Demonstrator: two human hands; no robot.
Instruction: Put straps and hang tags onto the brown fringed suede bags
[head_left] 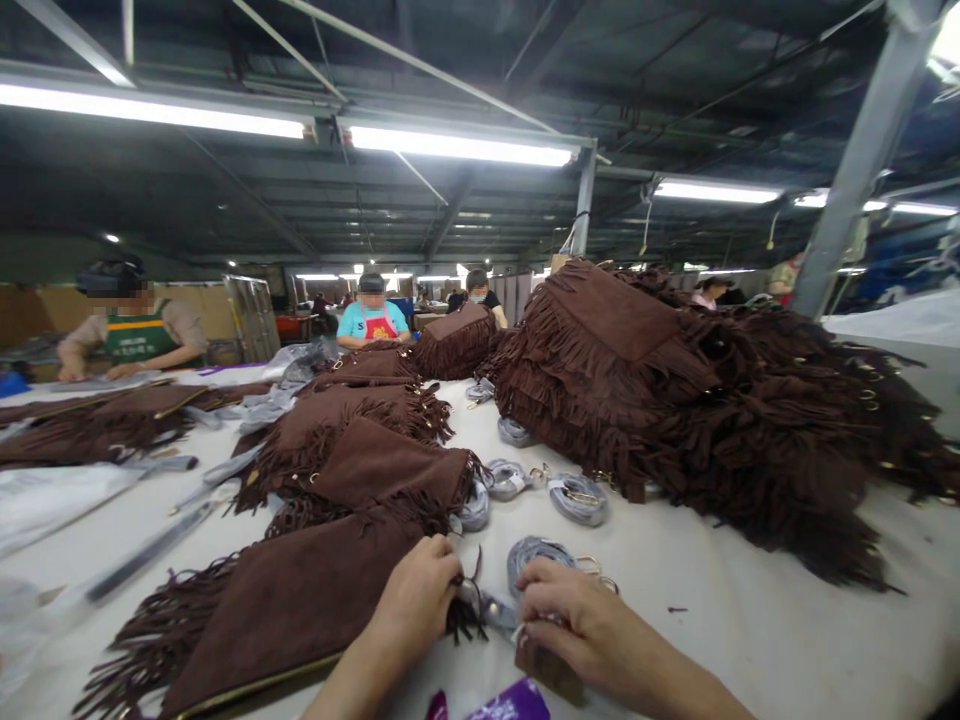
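My left hand (421, 592) is closed at the right edge of a brown fringed suede bag (300, 590) with a gold zip. Its fingertips are at a dark, partly shiny piece that I cannot make out. My right hand (581, 618) is curled, its fingers against a coiled strap (541, 550) in greyish wrapping with gold clips beside it. A short shiny grey length (495, 610) lies between the two hands. Under my right hand a small flat brown piece (551, 672) shows, partly covered by the fingers.
A high heap of brown fringed bags (675, 410) stands at the right. More bags (382, 465) lie in a row beyond my left hand. Several wrapped strap coils (577, 498) lie mid-table. A purple printed packet (510, 702) is at the near edge. Co-workers (373, 318) sit across the table.
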